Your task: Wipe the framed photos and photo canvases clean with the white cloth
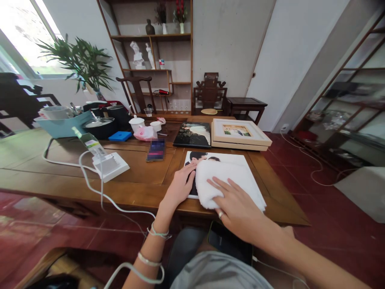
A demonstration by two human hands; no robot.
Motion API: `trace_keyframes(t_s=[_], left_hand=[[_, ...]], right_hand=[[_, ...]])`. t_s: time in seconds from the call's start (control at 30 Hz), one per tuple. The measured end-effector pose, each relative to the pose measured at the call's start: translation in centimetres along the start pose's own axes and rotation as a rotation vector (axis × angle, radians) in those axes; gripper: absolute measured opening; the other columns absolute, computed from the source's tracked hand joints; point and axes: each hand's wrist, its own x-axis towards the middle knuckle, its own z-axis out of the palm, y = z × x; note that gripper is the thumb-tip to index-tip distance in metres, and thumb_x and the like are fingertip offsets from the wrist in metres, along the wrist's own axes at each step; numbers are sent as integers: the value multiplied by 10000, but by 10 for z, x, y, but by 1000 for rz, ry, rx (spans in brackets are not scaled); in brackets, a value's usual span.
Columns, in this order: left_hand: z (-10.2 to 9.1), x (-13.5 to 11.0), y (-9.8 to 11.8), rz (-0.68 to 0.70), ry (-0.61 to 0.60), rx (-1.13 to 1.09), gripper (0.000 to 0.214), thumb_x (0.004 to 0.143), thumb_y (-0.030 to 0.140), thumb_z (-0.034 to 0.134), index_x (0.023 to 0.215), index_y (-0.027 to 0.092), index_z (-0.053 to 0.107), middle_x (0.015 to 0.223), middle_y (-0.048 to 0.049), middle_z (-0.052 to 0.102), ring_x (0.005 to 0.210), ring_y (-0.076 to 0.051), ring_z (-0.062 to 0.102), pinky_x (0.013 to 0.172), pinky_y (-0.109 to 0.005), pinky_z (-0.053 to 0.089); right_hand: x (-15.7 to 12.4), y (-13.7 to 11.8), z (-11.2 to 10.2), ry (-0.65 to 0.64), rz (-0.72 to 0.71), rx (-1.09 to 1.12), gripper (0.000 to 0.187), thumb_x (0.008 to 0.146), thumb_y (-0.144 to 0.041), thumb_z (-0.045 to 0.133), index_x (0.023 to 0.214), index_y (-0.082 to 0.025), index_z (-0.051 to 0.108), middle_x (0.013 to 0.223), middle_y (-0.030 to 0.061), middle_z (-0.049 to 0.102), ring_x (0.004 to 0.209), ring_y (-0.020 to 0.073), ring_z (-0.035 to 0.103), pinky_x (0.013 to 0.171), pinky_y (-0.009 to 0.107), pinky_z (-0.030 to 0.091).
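Note:
A white folded cloth point(222, 176) lies on a large photo print point(237, 160) at the near edge of the wooden table point(138, 176). My right hand point(236, 206) rests flat on the cloth with fingers stretched out, a ring on one finger. My left hand point(180, 185) lies flat on the print's left edge beside the cloth, fingers extended, bracelets on the wrist.
Behind the print lie a dark photo album point(194, 134) and a framed picture point(239, 132). A phone point(156, 149), a white device point(110, 165) with a cable, a spray bottle point(90, 141), bowls, a kettle and a blue basin point(64, 120) crowd the left. Another phone point(228, 243) rests on my lap.

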Motion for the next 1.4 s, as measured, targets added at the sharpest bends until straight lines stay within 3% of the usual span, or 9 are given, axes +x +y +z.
trace_keyframes(t_s=[0.2,0.37,0.6,0.87,1.1,1.27,1.4], left_hand=[[2,0,-2,-7,20,3,329,912,188,411,1140,130,641,1255,-112,615,1215,-218,535,1069,-396,389],[3,-1,-4,7,29,-2,328,913,185,411,1143,122,636,1249,-113,619,1209,-205,540,1074,-389,385],[3,-1,-3,-4,29,5,337,920,195,402,1147,103,633,1249,-120,618,1216,-206,534,1077,-377,381],[2,0,-2,-23,19,0,348,928,211,384,1145,109,637,1262,-123,608,1228,-218,523,1075,-389,381],[0,0,0,4,-12,-14,354,937,212,367,1183,156,615,1310,-92,575,1254,-205,497,1088,-404,359],[1,0,0,-7,13,-12,353,938,218,363,1160,137,625,1252,-105,618,1208,-206,540,1064,-397,390],[2,0,-1,-8,15,-15,346,934,213,371,1152,133,628,1242,-106,625,1193,-208,552,1056,-400,398]], right_hand=[[46,40,0,32,49,-34,378,786,-103,461,1117,-141,640,1436,138,412,1359,271,298,1089,507,234],[79,73,-2,36,14,-60,368,781,-87,431,1070,-134,655,1405,165,448,1334,273,344,1053,478,282],[97,84,5,58,22,-66,394,779,-71,422,1096,-156,640,1433,127,421,1349,263,311,1056,475,256],[55,38,8,56,56,-80,395,769,-75,456,1117,-108,641,1462,166,358,1367,309,267,1085,546,205],[-4,-1,5,17,-43,-28,310,712,-60,509,947,-136,696,1469,149,345,1378,307,239,1104,556,204],[-26,-11,1,-8,-119,37,276,662,-81,542,871,-155,706,1463,148,348,1363,314,275,1095,567,239],[-25,1,1,51,-118,64,305,703,-58,474,877,-180,692,1453,87,389,1364,247,291,1115,511,240]])
